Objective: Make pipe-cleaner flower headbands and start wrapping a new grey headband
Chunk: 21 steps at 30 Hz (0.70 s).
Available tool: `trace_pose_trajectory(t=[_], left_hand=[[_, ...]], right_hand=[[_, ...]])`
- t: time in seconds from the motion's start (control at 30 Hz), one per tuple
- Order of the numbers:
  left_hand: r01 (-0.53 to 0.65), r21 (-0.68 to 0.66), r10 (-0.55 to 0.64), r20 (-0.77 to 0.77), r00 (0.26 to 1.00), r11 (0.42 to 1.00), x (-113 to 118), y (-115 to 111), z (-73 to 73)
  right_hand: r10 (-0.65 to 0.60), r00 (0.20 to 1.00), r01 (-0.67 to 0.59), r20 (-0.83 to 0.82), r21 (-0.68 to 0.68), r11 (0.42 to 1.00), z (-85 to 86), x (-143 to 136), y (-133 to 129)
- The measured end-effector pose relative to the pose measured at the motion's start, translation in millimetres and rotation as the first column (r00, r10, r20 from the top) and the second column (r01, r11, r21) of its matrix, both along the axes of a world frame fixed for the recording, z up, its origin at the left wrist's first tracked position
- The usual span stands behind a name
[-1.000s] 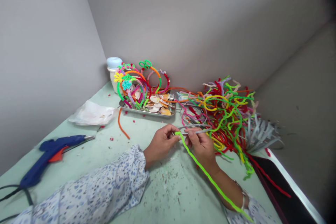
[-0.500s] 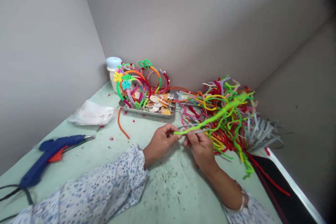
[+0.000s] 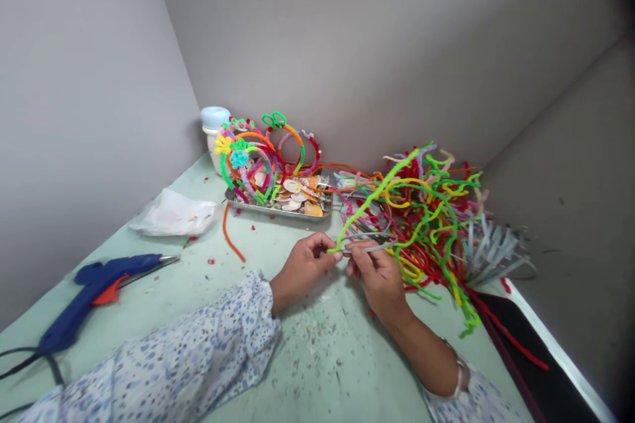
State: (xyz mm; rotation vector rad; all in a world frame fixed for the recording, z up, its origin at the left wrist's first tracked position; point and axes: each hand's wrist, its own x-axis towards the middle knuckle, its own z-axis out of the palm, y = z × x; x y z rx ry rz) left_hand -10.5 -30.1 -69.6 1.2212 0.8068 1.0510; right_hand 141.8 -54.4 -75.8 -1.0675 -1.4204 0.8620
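My left hand (image 3: pixel 306 268) pinches one end of a lime-green pipe cleaner (image 3: pixel 373 192) together with the tip of a thin grey headband (image 3: pixel 364 236). From that pinch the pipe cleaner rises up and to the right, its far end in front of the pile. Thumb and fingers of my right hand (image 3: pixel 380 277) close on the lower side of the grey headband, just right of my left fingertips. How the pipe cleaner sits on the headband's tip is partly hidden by my fingers.
Behind stands a metal tray (image 3: pixel 278 210) with shells and several pipe-cleaner headbands (image 3: pixel 255 168), beside a white jar (image 3: pixel 215 117). A blue glue gun (image 3: pixel 94 291) and a plastic bag (image 3: pixel 173 213) lie left. Tangled pipe cleaners (image 3: pixel 426 238) and grey strips (image 3: pixel 496 251) spread right.
The lime-green pipe cleaner has swung from slanting low to the right, across both hands, to a steeper upward angle. My right fingers now grip only the headband; both hands barely moved.
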Motion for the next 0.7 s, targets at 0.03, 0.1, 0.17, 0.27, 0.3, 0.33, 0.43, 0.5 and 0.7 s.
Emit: trace_pose_trajectory(t=[0.03,0.1,0.17,0.27,0.3,0.33,0.43,0.5,0.7], left_hand=[[0.001,-0.013,-0.001,0.004,1.0,1.0,0.0,-0.2,1.1],[0.006,-0.03,-0.005,0.018,1.0,1.0,0.0,-0.5,2.7],[0.009,-0.045,-0.008,0.034,0.999,0.999,0.0,-0.7,3.3],[0.011,-0.056,-0.008,0.049,0.999,0.998,-0.2,-0.6,3.3],[0.013,-0.059,-0.01,0.05,0.999,0.998,-0.3,-0.6,3.4],[0.014,-0.062,-0.011,0.05,0.999,0.998,-0.4,-0.5,3.5],[0.02,-0.067,-0.017,0.039,0.999,0.998,-0.7,-0.3,3.5],[0.017,-0.06,-0.016,0.027,1.0,0.998,-0.7,0.0,2.9],[0.008,-0.024,-0.008,-0.004,1.0,1.0,0.1,0.3,2.7]], right_hand=[[0.0,1.0,0.0,0.004,0.0,1.0,-0.1,0.1,-0.2],[0.001,1.0,-0.001,0.008,0.001,1.0,-0.5,0.2,-0.2],[0.002,1.0,-0.002,0.009,0.0,1.0,-1.5,0.4,0.0],[0.007,1.0,-0.007,0.014,0.001,1.0,-3.1,0.8,0.5],[0.006,1.0,-0.006,0.017,0.0,1.0,-3.4,0.9,0.7],[0.005,1.0,-0.005,0.019,0.0,1.0,-3.5,0.8,0.8],[-0.001,1.0,0.001,0.026,0.003,1.0,-2.7,0.3,1.0],[-0.006,1.0,0.006,0.026,0.001,1.0,-1.9,-0.2,0.9],[-0.012,1.0,0.012,0.004,-0.023,1.0,-0.6,-0.4,-0.3]])
